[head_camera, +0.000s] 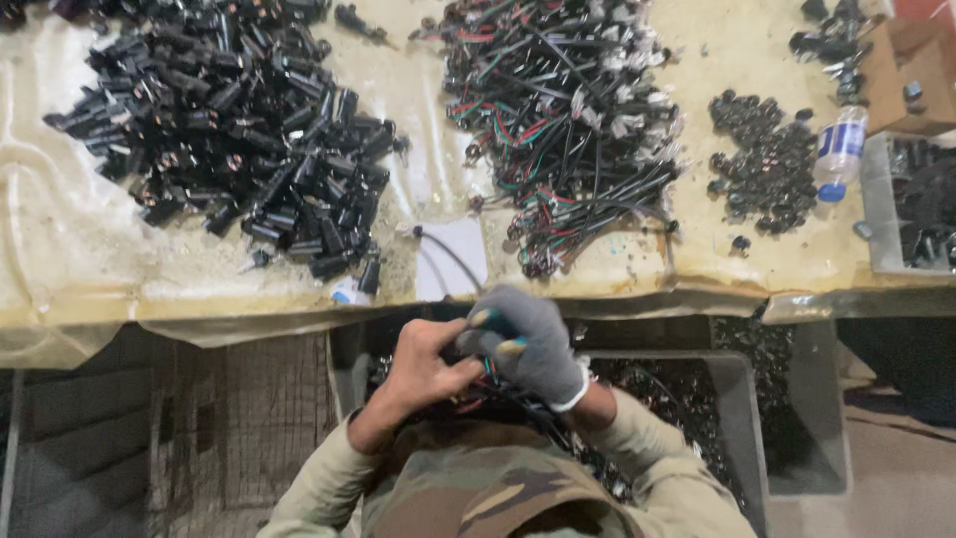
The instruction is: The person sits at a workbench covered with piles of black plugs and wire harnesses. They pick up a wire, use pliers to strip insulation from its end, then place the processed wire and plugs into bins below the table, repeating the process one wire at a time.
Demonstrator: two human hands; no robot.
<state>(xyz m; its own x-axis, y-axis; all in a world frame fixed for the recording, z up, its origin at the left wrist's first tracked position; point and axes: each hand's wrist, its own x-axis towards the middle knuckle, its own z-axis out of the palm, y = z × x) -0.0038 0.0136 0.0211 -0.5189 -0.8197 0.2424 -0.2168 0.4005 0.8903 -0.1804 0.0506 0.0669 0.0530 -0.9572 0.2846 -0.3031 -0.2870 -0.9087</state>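
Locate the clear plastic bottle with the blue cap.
In the head view the plastic bottle lies on the table's far right, between the pile of small black caps and the grey tray.

1. The right hand wears a grey knitted glove with a white cuff; its fingertips are cut off.
2. The left hand is bare.
3. Both arms are in long khaki sleeves.
4. A green-brown camouflage vest covers the chest.

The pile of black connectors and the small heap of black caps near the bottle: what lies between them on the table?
In the head view, a tangled pile of wired cable assemblies lies between them.
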